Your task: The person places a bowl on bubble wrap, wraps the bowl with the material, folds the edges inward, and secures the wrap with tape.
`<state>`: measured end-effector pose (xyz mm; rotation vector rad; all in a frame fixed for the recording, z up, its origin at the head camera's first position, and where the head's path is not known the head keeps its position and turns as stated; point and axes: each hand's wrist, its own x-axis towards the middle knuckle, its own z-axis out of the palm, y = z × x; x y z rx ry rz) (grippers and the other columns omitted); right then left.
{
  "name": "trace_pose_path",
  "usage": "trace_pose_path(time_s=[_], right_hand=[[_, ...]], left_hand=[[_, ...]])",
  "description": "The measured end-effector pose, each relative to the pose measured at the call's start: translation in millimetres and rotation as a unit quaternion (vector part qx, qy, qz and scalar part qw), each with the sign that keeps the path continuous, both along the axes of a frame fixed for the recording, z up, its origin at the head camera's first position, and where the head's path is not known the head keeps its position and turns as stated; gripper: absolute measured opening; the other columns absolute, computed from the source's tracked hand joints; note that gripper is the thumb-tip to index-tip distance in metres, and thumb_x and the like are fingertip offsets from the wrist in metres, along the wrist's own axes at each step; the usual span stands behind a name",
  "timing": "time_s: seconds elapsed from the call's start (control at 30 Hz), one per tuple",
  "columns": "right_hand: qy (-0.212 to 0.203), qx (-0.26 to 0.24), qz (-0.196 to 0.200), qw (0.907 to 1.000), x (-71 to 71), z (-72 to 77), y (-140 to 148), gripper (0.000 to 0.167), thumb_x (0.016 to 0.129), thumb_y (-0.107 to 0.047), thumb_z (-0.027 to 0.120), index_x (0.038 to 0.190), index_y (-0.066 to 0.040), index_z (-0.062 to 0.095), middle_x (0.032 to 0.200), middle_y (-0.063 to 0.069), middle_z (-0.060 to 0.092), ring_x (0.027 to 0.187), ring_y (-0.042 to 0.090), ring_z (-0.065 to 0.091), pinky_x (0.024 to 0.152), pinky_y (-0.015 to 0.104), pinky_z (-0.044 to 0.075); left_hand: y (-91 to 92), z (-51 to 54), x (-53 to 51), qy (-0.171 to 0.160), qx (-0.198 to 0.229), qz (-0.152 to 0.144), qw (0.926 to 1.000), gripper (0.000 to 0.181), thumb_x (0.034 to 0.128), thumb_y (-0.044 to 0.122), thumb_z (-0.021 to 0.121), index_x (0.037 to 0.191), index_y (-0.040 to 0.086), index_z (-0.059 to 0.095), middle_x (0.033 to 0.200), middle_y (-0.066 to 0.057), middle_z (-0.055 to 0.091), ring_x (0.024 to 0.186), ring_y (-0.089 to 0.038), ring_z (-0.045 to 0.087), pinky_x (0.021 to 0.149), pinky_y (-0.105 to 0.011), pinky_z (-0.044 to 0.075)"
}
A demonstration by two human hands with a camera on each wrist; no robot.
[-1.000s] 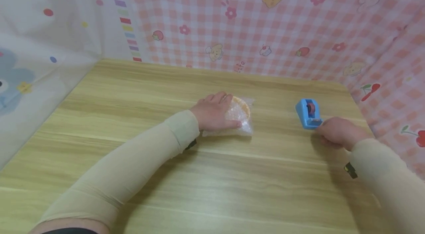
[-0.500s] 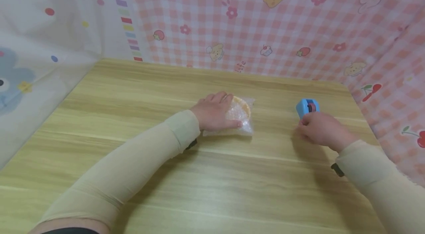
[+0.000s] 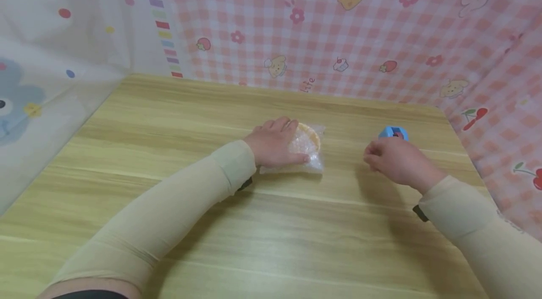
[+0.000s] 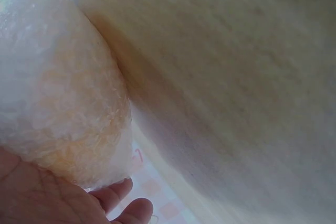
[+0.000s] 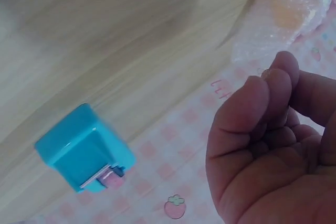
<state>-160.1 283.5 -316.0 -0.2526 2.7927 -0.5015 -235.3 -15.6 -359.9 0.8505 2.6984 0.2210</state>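
My left hand (image 3: 273, 146) rests on a bubble-wrapped bundle (image 3: 311, 150), with its thumb stretched along the near side and its fingers over the far side. Through the clear wrap shows a round, pale thing with an orange-yellow rim; its kind is hidden. To the right, my right hand (image 3: 395, 160) is raised off the table, thumb and fingertips pinched together. A tiny clear bit, seemingly tape (image 5: 268, 72), barely shows at those fingertips. Just behind this hand stands a blue tape dispenser (image 5: 86, 148) with a small reddish roll, partly hidden in the head view.
A wood-grain table (image 3: 271, 238) carries everything. A pink checked cloth (image 3: 254, 16) with cartoon prints rises behind it and at the right. White sheeting (image 3: 97, 49) hangs along the left edge.
My right hand has moved left and slightly up from the front of the tape dispenser, keeping its pinch. The left hand and the bundle have stayed in place.
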Motion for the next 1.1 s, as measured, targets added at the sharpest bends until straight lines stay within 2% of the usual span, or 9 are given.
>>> trace_pose_path(time_s=[0.13,0.27,0.53,0.7,0.87,1.1], right_hand=[[-0.009,-0.010,0.003,0.9999,-0.8,1.9,-6,0.030,0.110,-0.019,0.054,0.124,0.001,0.070,0.097,0.010,0.078,0.080,0.018,0.064,0.069,0.033,0.052],[-0.008,-0.014,0.008,0.9998,-2.2,4.5,-15,0.032,0.112,-0.022,0.051,0.127,-0.002,0.070,0.103,0.013,0.077,0.080,0.019,0.062,0.071,0.034,0.050],[-0.001,-0.021,0.027,0.9994,-7.7,11.8,-42,0.031,0.112,-0.026,0.052,0.122,-0.004,0.071,0.099,0.012,0.073,0.076,0.019,0.059,0.068,0.035,0.049],[0.009,0.010,0.042,0.9990,-15.9,13.7,-63,0.029,0.110,-0.026,0.055,0.117,-0.004,0.072,0.092,0.006,0.070,0.075,0.019,0.057,0.071,0.037,0.050],[0.019,0.038,0.063,0.9971,-24.3,13.2,-81,0.029,0.109,-0.024,0.055,0.114,-0.003,0.074,0.095,0.007,0.072,0.080,0.021,0.061,0.078,0.042,0.054],[0.004,0.058,0.066,0.9961,-34.0,9.3,-97,0.029,0.110,-0.023,0.054,0.112,-0.002,0.073,0.095,0.009,0.073,0.081,0.021,0.063,0.081,0.042,0.057]], left_hand=[[-0.1,0.2,-0.2,0.003,0.000,-0.002,1.0000,0.115,0.0917,0.089,0.039,0.171,0.011,0.008,0.177,-0.013,0.012,0.162,-0.038,0.017,0.129,-0.062,0.024],[-0.3,1.3,0.8,0.007,0.003,-0.004,1.0000,0.114,0.0921,0.088,0.040,0.170,0.011,0.010,0.177,-0.013,0.013,0.162,-0.038,0.019,0.128,-0.062,0.025],[-0.4,1.0,1.2,0.004,0.002,-0.001,1.0000,0.113,0.0920,0.088,0.040,0.171,0.012,0.009,0.177,-0.013,0.013,0.162,-0.038,0.019,0.129,-0.061,0.024],[-0.5,0.3,0.8,0.004,0.003,0.000,1.0000,0.115,0.0912,0.089,0.040,0.171,0.012,0.009,0.177,-0.013,0.012,0.162,-0.038,0.019,0.129,-0.061,0.024],[-0.9,0.3,0.6,0.004,0.003,-0.002,1.0000,0.115,0.0912,0.089,0.039,0.171,0.012,0.009,0.177,-0.014,0.012,0.162,-0.039,0.018,0.129,-0.063,0.024],[-1.8,0.7,0.9,0.001,0.001,-0.003,1.0000,0.114,0.0920,0.089,0.037,0.171,0.012,0.008,0.178,-0.013,0.010,0.163,-0.038,0.015,0.129,-0.064,0.023]])
